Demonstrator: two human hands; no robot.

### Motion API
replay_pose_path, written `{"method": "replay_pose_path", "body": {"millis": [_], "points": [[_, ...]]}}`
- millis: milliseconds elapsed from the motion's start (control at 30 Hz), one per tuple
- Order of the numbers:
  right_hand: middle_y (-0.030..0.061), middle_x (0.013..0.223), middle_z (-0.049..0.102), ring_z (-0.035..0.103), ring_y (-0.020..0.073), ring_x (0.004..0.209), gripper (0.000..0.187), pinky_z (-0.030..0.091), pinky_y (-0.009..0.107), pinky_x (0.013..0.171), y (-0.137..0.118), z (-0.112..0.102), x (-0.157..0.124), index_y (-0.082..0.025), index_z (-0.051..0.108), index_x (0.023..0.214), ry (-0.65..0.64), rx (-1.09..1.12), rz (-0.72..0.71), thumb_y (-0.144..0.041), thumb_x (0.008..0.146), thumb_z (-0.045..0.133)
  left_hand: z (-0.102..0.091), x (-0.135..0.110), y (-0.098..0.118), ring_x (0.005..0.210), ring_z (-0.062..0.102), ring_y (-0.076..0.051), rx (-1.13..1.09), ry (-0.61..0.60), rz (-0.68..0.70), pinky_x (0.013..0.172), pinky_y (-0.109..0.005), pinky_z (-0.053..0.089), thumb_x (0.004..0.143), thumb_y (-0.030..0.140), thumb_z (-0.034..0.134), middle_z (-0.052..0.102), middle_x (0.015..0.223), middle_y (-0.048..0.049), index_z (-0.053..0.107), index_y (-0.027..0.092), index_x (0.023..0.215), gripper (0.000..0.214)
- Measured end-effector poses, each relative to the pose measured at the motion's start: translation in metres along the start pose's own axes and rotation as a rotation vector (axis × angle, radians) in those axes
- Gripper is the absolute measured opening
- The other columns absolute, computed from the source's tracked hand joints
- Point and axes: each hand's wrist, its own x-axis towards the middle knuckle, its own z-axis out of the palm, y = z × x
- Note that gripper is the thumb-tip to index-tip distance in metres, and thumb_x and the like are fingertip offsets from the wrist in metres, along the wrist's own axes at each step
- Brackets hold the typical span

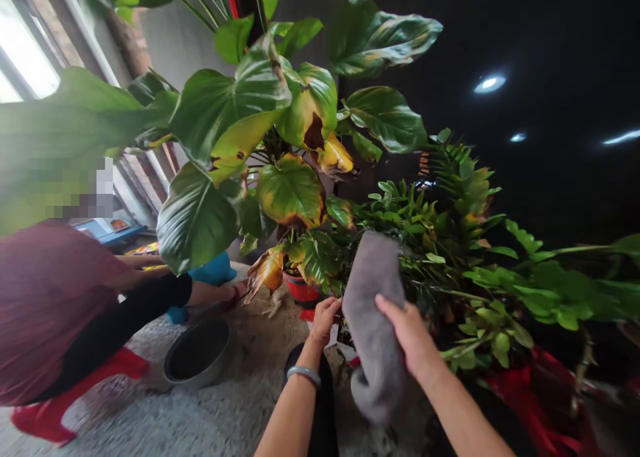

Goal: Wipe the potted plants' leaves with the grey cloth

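Note:
A grey cloth (374,324) hangs in front of me, draped over my right hand (411,336), whose fingers grip it from the right side. My left hand (324,318) is closed just left of the cloth, pinching something small near the base of a leaf; what it holds is too small to make out. A bracelet sits on my left wrist. Behind the hands stands a large-leaved potted plant (280,130) with yellowing, brown-edged leaves, in a red pot (301,290).
A feathery green plant (450,244) in a red pot (515,384) fills the right. A metal bowl (197,352) lies on the speckled floor. At the left another person in a maroon top (50,297) crouches, with an arm reaching toward the red pot.

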Motion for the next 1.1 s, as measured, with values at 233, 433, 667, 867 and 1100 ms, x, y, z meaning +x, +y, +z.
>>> {"method": "replay_pose_path", "body": {"millis": [233,433,667,867,1100], "points": [[0.0074,0.071,0.075,0.069,0.0296,0.077,0.038,0.053,0.036,0.069,0.014,-0.014,-0.048,-0.013,0.074,0.082,-0.178,-0.114,0.101,-0.041,0.056,0.074,-0.001,0.001,0.004,0.047,0.040,-0.010,0.005,0.005,0.003,0.046,-0.023,0.033,0.053,0.033,0.075,0.047,0.041,0.0036,0.051,0.019,0.042,0.030],[0.0053,0.064,0.073,0.068,0.0274,0.070,0.038,0.053,0.035,0.065,-0.034,-0.025,0.008,-0.015,0.071,0.077,0.084,0.121,-0.028,-0.042,0.051,0.078,0.007,-0.005,0.001,0.037,0.039,-0.009,0.016,-0.058,-0.013,0.041,-0.022,0.030,0.051,0.054,0.074,0.045,0.035,0.0050,0.047,0.020,0.047,0.044],[0.0079,0.070,0.075,0.069,0.0310,0.076,0.039,0.054,0.038,0.069,0.038,-0.020,-0.049,-0.014,0.073,0.079,0.001,-0.043,0.260,-0.040,0.050,0.076,0.005,0.000,-0.006,0.035,0.037,-0.005,-0.140,-0.057,-0.048,0.040,-0.020,0.026,0.043,0.050,0.080,0.045,0.037,0.0079,0.049,0.018,0.051,0.045],[0.0064,0.067,0.074,0.070,0.0305,0.073,0.035,0.054,0.039,0.071,-0.030,-0.035,-0.027,-0.016,0.071,0.077,0.149,0.153,-0.013,-0.038,0.050,0.078,0.007,-0.003,-0.002,0.044,0.053,-0.011,-0.222,-0.043,-0.059,0.049,-0.023,0.041,0.039,0.044,0.082,0.050,0.043,0.0077,0.051,0.018,0.059,0.045],[0.0059,0.059,0.073,0.071,0.0316,0.079,0.017,0.056,0.043,0.072,0.002,-0.039,-0.002,-0.021,0.067,0.068,0.227,0.363,0.333,-0.035,0.058,0.069,0.008,-0.009,0.005,0.047,0.059,-0.015,-0.267,-0.043,-0.067,0.053,-0.027,0.047,0.041,0.042,0.083,0.056,0.045,0.0038,0.051,0.018,0.060,0.044]]}}
